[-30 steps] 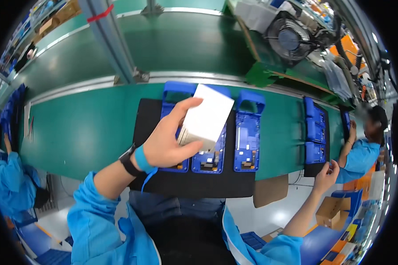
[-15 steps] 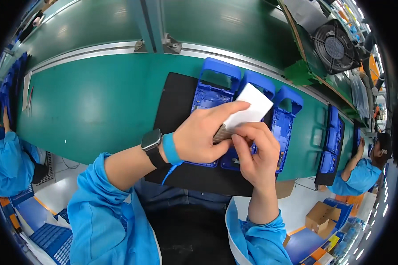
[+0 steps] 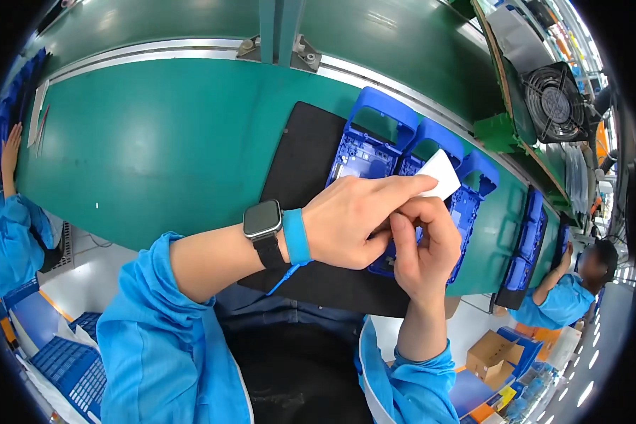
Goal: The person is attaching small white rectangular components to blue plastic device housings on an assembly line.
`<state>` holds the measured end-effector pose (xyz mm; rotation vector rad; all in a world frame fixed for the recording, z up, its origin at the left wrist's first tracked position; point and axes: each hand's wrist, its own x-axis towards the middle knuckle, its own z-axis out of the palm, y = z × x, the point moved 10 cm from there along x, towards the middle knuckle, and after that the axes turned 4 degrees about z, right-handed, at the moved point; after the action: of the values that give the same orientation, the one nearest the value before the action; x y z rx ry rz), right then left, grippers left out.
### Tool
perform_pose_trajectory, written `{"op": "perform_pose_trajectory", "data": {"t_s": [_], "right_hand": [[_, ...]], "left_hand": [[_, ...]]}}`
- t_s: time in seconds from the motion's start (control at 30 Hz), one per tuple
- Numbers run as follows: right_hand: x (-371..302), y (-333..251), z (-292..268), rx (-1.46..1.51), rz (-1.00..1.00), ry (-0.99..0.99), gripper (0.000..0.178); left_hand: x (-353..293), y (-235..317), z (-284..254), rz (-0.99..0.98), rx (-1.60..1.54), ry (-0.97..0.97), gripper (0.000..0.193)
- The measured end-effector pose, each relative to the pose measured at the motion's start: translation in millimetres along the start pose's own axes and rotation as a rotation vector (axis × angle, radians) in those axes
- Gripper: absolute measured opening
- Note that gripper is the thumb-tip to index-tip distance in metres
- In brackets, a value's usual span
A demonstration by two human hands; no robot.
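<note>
Green covers the long bench [image 3: 155,148], and at its far left edge another person's hand [image 3: 10,145] rests on it, blue sleeve below. Moving right, the person's own left forearm comes up from the lower edge in a rolled blue sleeve, with a dark smartwatch [image 3: 263,220] and a blue wrist strap [image 3: 296,236] at the wrist. The left hand [image 3: 357,219] lies palm down over the black mat [image 3: 300,152], its index finger stretched out, its grip pinching the lower part of a small white card [image 3: 439,173]. Just to the right, the right hand [image 3: 420,244] stands with fingers curled and its thumb upright, its grip narrow on the card's lower edge. Under both hands lie three blue plastic trays [image 3: 374,134] side by side on the mat; what they contain cannot be made out. Farther right, more blue trays [image 3: 528,240] sit on a second mat.
</note>
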<state>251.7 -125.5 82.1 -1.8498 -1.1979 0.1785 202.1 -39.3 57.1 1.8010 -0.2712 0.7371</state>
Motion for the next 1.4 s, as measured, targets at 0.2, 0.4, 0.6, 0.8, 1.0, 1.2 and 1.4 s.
{"op": "perform_pose_trajectory", "data": {"t_s": [0.2, 0.4, 0.6, 0.8, 1.0, 1.2, 1.4], "right_hand": [[5.4, -4.6, 7.4, -0.135, -0.022, -0.068, 0.014], [3.1, -6.6, 0.2, -0.134, -0.055, -0.054, 0.014], [3.3, -4.1, 1.6, -0.179, -0.049, -0.145, 0.012], [4.0, -3.5, 5.4, -0.224, -0.048, -0.151, 0.014], [4.2, -2.0, 6.6, -0.213, -0.051, -0.142, 0.015], [3.2, -1.8, 4.9, -0.221, -0.047, -0.132, 0.015], [2.7, -3.7, 6.9, -0.229, -0.055, -0.127, 0.015]], "left_hand": [[-1.8, -2.8, 2.5, -0.048, 0.007, -0.022, 0.076], [-2.6, -8.7, 0.6, -0.077, 0.005, -0.009, 0.076], [-1.1, -9.8, 1.6, -0.071, -0.015, -0.015, 0.076], [-2.2, -10.2, 3.1, -0.073, -0.021, -0.016, 0.076], [-1.8, -10.8, 2.2, -0.075, -0.015, -0.017, 0.077], [-2.7, -10.1, 3.0, -0.089, -0.033, -0.027, 0.077], [-2.7, -9.4, 1.6, -0.084, -0.019, -0.027, 0.076]]}}
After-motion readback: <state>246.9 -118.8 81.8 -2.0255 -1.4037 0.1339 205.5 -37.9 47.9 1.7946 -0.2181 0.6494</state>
